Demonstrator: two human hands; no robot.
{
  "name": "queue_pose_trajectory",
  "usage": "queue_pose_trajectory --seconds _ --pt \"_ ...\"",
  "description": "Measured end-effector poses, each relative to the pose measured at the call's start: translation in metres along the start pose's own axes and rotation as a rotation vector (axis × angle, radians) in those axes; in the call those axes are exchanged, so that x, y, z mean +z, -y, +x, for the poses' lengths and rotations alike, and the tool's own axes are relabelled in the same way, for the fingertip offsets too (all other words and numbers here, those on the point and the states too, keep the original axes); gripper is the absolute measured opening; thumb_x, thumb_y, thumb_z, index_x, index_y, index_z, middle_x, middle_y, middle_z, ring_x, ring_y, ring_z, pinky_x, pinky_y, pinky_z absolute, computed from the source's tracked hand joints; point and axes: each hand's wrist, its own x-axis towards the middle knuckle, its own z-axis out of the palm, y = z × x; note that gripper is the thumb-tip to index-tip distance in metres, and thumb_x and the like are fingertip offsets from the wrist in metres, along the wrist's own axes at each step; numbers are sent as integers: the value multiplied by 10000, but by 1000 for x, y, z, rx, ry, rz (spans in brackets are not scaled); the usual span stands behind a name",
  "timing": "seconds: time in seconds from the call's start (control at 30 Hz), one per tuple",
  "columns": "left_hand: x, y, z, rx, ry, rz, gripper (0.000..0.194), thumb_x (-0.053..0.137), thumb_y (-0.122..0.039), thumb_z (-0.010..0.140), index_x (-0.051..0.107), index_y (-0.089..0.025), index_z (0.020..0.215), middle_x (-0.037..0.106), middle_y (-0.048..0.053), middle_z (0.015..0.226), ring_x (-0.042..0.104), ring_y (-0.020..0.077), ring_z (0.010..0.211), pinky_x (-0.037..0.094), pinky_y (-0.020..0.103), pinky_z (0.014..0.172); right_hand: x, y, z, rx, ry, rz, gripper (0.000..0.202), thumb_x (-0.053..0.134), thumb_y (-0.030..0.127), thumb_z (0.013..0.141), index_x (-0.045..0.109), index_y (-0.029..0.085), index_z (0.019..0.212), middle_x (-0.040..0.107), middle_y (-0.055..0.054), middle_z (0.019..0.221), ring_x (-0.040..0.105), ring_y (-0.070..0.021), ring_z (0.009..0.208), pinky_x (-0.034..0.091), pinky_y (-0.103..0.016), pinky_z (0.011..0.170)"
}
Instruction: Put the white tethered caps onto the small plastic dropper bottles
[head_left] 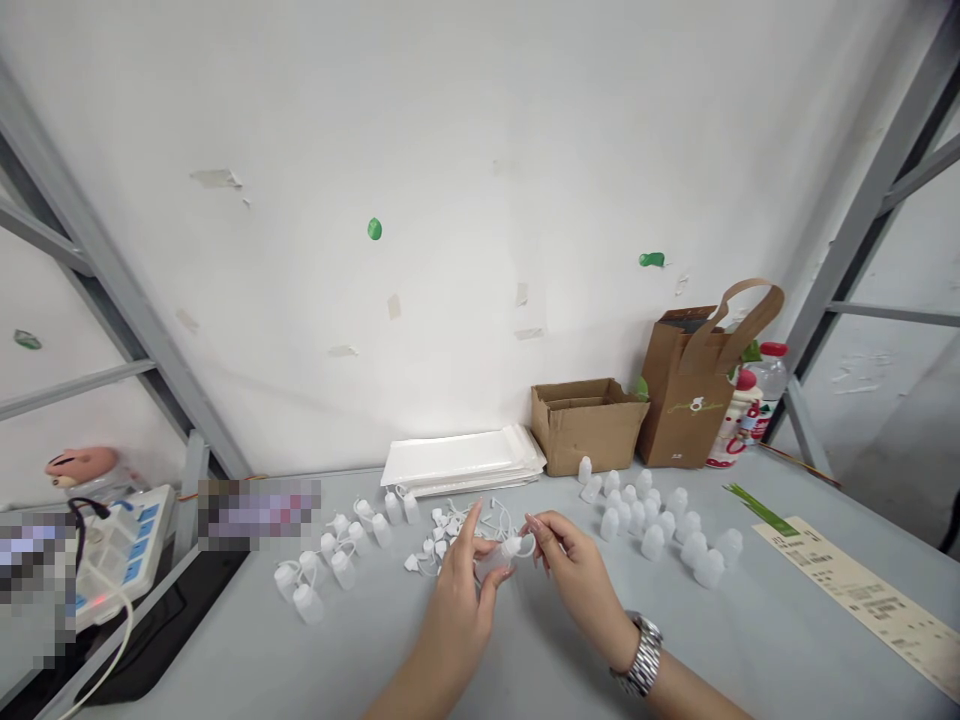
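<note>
My left hand (pixel 466 592) grips a small translucent white plastic bottle (pixel 493 560) between thumb and fingers, tilted to the right. A white cap (pixel 511 547) with a thin curved strap (pixel 529 543) sits at the bottle's mouth. On its right side, the fingertips of my right hand (pixel 576 572) are pinched together at the strap's end, partly hiding it. Behind my left hand lies a loose pile of white caps with straps (pixel 442 530). Several capped bottles (pixel 343 568) stand to the left. To the right stand several bottles without straps (pixel 652 540).
White padded envelopes (pixel 457 460), an open cardboard box (pixel 592 435) and a brown paper bag (pixel 682 410) line the wall. A label sheet (pixel 862 585) lies at the right. Far left are a power strip (pixel 135 540) with cables and a black mat (pixel 169 625).
</note>
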Motion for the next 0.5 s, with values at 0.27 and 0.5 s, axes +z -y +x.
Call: queue_pose_trajectory --seconds 0.27,0.5 --pt "1 -2 -1 -18 -1 -7 570 458 -262 809 260 -220 1342 606 52 892 569 200 911 418 364 825 2 -4 -3 -76 -66 -141 395 385 491 865 572 209 663 552 3 590 512 -171 628 384 -259 605" --pt "3 0 -1 -34 -23 -12 554 481 -263 796 301 -203 1317 613 53 886 578 202 904 423 350 812 3 -6 -5 -93 -86 -191 373 382 460 877 560 217 658 563 -7 612 496 -187 667 374 -274 656"
